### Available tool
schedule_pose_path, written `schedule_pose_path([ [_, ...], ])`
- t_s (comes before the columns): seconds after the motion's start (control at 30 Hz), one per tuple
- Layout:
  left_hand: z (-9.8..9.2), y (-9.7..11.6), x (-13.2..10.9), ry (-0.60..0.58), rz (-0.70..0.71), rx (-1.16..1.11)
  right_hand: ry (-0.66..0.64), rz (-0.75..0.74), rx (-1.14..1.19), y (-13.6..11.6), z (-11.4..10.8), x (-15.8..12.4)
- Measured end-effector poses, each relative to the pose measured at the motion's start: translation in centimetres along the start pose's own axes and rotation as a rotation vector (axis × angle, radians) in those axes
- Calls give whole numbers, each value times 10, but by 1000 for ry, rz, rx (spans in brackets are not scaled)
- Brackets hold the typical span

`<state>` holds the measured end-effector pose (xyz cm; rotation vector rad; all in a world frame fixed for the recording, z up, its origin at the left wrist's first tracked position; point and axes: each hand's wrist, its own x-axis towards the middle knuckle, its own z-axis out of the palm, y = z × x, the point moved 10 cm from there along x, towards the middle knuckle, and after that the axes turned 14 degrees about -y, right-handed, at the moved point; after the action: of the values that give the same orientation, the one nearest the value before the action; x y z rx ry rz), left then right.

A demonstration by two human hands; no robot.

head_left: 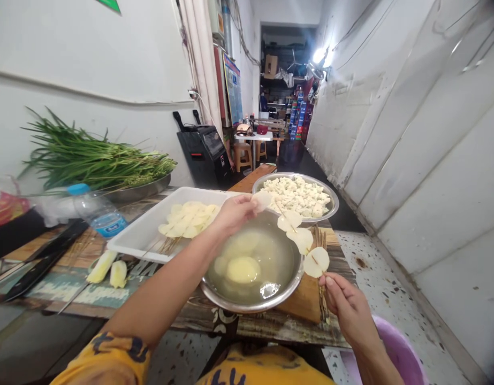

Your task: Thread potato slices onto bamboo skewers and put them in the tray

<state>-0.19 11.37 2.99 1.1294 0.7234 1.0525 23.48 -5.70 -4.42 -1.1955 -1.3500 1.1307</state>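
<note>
My right hand (346, 305) pinches the lower end of a thin wooden skewer (282, 212) that slants up to the left. Three pale potato slices (316, 262) are threaded along it. Between the fingertips of my left hand (235, 213) is another thin potato slice (261, 201), near the skewer's upper end; whether they touch I cannot tell. Below both hands stands a metal bowl (252, 308) of cloudy water, with potato slices (243, 270) in it. A bundle of bare skewers (323, 305) lies beside my right hand. Left of the bowl, a white tray (144, 247) holds skewered slices (189, 219).
Behind the water bowl is a metal basin (335, 206) of cauliflower pieces (297, 195). At left are green stalks (98, 160), a water bottle (104, 214), a black-handled knife (42, 270) and two vegetable pieces (102, 266). A purple tub (399, 347) stands below the table's right edge.
</note>
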Motion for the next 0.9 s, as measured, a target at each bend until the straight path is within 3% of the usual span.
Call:
schedule_pose_path([
  [0.23, 23, 2, -10, -173, -102, 269, 66, -29, 134, 0, -18, -10],
  [0.3, 50, 2, -18, -315, -122, 379, 109, -57, 165, -5, -27, -16],
  [0.37, 87, -4, -30, -490, -135, 531, 171, -82, 166, -14, -33, -21],
  [0.43, 123, -12, -43, -592, -111, 682, 223, -116, 144, -26, -34, -26],
  [0.6, 186, -19, -69, -604, 192, 1019, 256, -154, 117, -44, -22, -25],
  [0.77, 209, -39, -78, -682, 231, 1119, 358, -209, 178, -38, -35, -35],
  [0.9, 223, -55, -78, -709, 189, 1013, 379, -236, 181, -38, -45, -43],
])
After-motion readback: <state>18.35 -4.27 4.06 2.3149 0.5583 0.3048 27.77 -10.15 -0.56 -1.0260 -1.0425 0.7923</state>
